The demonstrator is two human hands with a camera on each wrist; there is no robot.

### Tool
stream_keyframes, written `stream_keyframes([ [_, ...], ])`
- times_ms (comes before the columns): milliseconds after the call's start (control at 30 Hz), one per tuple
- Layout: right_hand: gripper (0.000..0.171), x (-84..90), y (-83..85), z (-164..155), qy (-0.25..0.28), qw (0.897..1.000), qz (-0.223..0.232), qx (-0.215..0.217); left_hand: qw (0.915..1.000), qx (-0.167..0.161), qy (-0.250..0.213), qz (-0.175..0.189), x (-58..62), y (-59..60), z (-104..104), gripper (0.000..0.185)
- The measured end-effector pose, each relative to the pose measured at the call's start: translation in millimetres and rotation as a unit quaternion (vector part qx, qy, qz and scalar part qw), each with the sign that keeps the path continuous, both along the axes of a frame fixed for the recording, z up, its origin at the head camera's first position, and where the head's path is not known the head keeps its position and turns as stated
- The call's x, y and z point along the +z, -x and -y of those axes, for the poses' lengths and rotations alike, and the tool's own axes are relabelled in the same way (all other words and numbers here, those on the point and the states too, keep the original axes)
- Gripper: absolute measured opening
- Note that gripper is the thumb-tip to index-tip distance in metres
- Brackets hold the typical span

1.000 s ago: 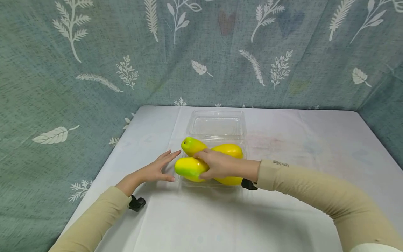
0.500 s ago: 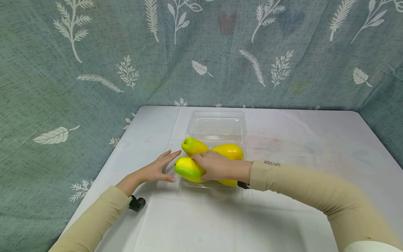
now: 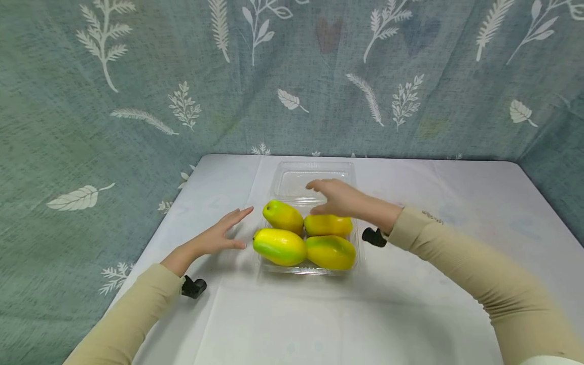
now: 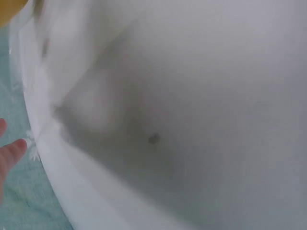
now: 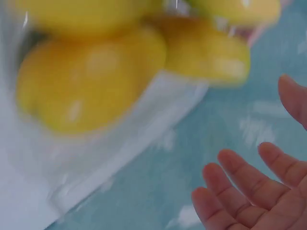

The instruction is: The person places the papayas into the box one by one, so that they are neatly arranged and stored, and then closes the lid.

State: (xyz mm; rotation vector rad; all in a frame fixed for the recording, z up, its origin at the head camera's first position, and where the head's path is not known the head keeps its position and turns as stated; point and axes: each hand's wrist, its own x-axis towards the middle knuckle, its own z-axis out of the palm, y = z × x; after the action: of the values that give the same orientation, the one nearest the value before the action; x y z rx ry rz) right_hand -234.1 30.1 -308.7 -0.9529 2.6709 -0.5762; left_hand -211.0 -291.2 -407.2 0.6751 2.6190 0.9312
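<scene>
Several yellow-green mangoes lie in two rows in a clear plastic clamshell box (image 3: pixel 305 270). At the front left is one mango (image 3: pixel 279 247), beside a front right mango (image 3: pixel 330 252); behind them sit a back left mango (image 3: pixel 283 217) and a back right mango (image 3: pixel 328 226). My right hand (image 3: pixel 339 196), fingers spread and holding nothing, is above the back right mango and overlaps the raised lid (image 3: pixel 292 180). In the right wrist view its palm and fingers (image 5: pixel 249 187) are bare. To the left of the box, my left hand (image 3: pixel 214 238) is spread, apart from the fruit.
The box's lid is folded back on the white-covered table (image 3: pixel 283 319). A patterned green-blue curtain (image 3: pixel 319 101) hangs behind the table's back edge and along its left side. A black wrist camera (image 3: pixel 375 237) sits below the right wrist.
My right hand has let go of the front left mango and moved up, back and to the right. My left hand has shifted slightly left, away from the box.
</scene>
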Motion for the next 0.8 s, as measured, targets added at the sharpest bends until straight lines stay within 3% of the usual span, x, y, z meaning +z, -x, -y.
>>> stream_keyframes([
  [67, 0.056, 5.0, 14.0, -14, 0.017, 0.999, 0.014, -0.027, 0.9998, 0.004, -0.018, 0.001, 5.1, 7.5, 4, 0.074],
  [233, 0.058, 6.6, 38.6, -46, 0.049, 0.994, 0.038, -0.091, 0.9978, 0.016, -0.063, 0.011, 30.6, 19.8, 0, 0.062],
  [300, 0.058, 3.7, 45.6, -56, 0.058, 0.991, 0.044, -0.114, 0.997, 0.022, -0.074, 0.012, 34.1, 28.3, -1, 0.058],
  [433, 0.059, -7.6, 57.3, -72, 0.078, 0.984, 0.058, -0.15, 0.9948, 0.039, -0.094, 0.008, 24.4, 52.0, 2, 0.052],
  [500, 0.059, -15.9, 61.9, -77, 0.091, 0.978, 0.075, -0.171, 0.9925, 0.064, -0.103, 0.012, 20.0, 62.0, 0, 0.052],
  [633, 0.063, -36.1, 68.6, -86, 0.134, 0.957, 0.14, -0.214, 0.9843, 0.119, -0.126, 0.033, 14.0, 78.1, -12, 0.054],
  [800, 0.066, -64.1, 74.2, -92, 0.218, 0.911, 0.235, -0.26, 0.9735, 0.161, -0.145, 0.074, 2.9, 93.3, -31, 0.058],
])
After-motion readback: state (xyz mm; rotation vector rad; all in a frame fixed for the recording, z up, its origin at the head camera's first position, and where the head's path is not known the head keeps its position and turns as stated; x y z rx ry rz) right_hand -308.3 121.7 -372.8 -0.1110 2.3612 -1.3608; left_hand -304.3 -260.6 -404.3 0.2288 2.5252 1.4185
